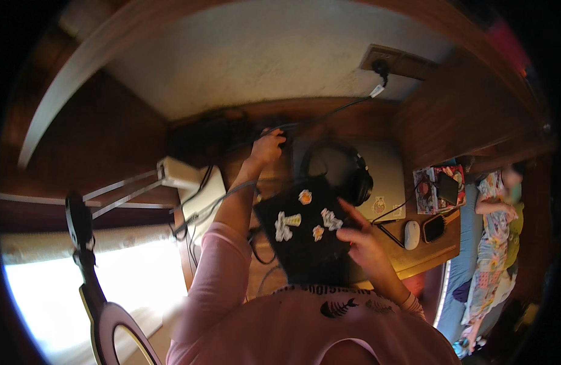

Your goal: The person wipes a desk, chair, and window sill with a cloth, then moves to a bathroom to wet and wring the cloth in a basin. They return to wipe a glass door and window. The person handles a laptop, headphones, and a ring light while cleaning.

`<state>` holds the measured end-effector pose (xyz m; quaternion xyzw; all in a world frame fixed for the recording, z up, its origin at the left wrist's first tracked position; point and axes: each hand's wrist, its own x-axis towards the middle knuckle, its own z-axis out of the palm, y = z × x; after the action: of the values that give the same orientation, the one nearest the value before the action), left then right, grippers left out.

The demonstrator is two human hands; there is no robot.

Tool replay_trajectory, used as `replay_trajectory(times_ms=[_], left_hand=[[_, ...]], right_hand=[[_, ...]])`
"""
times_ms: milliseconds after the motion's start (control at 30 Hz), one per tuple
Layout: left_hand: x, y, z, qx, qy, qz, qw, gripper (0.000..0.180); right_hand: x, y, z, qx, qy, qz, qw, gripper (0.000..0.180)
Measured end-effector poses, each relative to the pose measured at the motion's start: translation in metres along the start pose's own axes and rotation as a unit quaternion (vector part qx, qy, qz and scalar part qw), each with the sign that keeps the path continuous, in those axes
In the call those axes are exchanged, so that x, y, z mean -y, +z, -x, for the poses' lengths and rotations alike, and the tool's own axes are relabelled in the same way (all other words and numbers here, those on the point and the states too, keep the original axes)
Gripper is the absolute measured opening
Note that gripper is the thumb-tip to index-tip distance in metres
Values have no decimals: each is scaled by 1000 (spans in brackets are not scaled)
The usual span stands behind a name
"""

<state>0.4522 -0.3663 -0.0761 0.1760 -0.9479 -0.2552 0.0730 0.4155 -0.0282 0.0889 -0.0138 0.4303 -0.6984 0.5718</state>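
My right hand [367, 246] grips the right edge of a flat black pouch-like thing [302, 234] decorated with white and orange flower shapes, held before my chest. My left hand [268, 148] is stretched to the back of the desk, its fingers closed round something small and dark by a black cable [329, 114]. Shadow hides what exactly it holds. Just right of that hand lies a grey laptop [384, 170], closed, with black headphones [359, 182] on top. The pouch-like thing covers part of the desk.
A white mouse [412, 235], a hairbrush [434, 229] and a patterned box [429, 194] occupy the desk's right side. The wall socket [381, 64] holds a black plug. A ring light [104, 313] stands at left. On a bed at right lies a person [490, 243].
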Motion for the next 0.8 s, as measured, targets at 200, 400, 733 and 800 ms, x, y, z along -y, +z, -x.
replay_trajectory(times_ms=[200,400,733,800], left_hand=[[-9,11,92,36,-38,104,993,30],[-25,9,180,24,-17,1,1000,22],[-66,-24,253,-142,-56,132,979,22],[-84,-36,292,-196,-217,495,818,32]], right_hand=[[6,-11,-31,7,-28,-12,1000,68],[0,23,-89,-31,-25,78,996,68],[-62,38,-148,-30,-102,104,989,71],[-69,34,-150,-18,-119,121,985,73]])
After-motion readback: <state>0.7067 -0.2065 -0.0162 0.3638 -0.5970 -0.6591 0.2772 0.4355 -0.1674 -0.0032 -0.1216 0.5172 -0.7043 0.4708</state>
